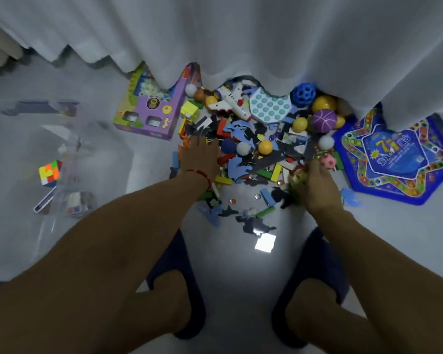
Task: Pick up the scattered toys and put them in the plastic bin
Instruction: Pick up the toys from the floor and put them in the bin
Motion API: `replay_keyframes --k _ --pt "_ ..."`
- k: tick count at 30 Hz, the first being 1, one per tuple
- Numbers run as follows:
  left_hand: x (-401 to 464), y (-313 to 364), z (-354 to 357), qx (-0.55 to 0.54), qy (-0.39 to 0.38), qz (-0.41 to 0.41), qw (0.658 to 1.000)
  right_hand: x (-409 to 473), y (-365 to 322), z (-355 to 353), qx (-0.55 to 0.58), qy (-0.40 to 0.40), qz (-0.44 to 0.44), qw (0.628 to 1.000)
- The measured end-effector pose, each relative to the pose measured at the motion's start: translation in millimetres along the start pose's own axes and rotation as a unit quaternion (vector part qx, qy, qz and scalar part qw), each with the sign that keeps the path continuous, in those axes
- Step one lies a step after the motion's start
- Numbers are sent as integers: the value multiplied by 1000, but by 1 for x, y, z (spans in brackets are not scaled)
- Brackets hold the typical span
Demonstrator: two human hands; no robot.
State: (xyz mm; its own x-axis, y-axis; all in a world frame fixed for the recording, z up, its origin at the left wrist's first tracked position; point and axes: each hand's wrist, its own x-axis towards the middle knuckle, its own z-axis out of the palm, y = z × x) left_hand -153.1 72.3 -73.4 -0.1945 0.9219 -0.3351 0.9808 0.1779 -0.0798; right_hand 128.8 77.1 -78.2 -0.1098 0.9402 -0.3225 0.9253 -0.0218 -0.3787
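The toys (256,139) lay heaped at centre frame, the clear bin (62,159) at left. The left hand (198,155) rested flat on the heap; the right hand (315,182) gripped some small toys at its right edge.

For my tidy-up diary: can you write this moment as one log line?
left hand: reaching into toy pile | right hand: gripping small toys | bin: left, holds cube

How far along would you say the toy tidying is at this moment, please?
Barely started. The clear bin holds a puzzle cube and little else. The right hand grips small toys; the left hand reaches into the pile, which remains on the floor.
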Motion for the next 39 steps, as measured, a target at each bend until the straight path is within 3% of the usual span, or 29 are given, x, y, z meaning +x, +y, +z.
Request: replay_keyframes --k 5,7,9,11,12,13,15,17,19,22,25,27,30,33,36,37,39 --pt "9 5 2 30 7 13 999 -11 -7 5 105 113 37 987" --pt "-8 3 -4 -24 28 21 999 -20 -16 4 212 158 105 959" --pt "-37 4 -16 -158 59 -4 986 -29 -38 1 341 137 200 909" --pt "-73 3 -36 -365 90 -94 922 -38 -77 -2 489 41 263 830" --pt "-87 -3 -46 -472 102 -166 860 -44 -102 -3 558 -24 269 784" --pt "-101 -13 -59 -571 115 -238 777 -53 -130 -6 609 -87 258 745" --pt "-125 -50 -81 -693 174 -338 612 -75 -197 -9 661 -189 198 698" --pt "-146 -94 -100 -715 273 -376 523 -96 -263 -14 689 -250 140 666" --pt "-168 -137 -118 -682 347 -414 493 -116 -324 -24 702 -292 96 643" --pt "-191 -195 -131 -637 343 -492 484 -140 -386 -44 691 -341 60 635" --pt "-201 -214 -139 -665 342 -479 459 -143 -399 -53 625 -316 48 712" --pt "-201 -208 -140 -666 325 -476 473 -139 -379 -63 550 -293 12 782" --pt "-188 -180 -147 -651 262 -420 576 -118 -312 -90 367 -248 -94 892" --pt "-168 -116 -188 -668 110 -292 676 -81 -225 -135 47 -177 -160 970" --pt "-147 -50 -238 -573 -25 -137 808 -41 -144 -195 -239 -186 -87 949" --pt "-138 -31 -250 -511 -47 -70 856 -31 -120 -217 -299 -183 -51 935" --pt "-115 0 -263 -386 -73 41 919 -16 -78 -252 -381 -179 -4 907"
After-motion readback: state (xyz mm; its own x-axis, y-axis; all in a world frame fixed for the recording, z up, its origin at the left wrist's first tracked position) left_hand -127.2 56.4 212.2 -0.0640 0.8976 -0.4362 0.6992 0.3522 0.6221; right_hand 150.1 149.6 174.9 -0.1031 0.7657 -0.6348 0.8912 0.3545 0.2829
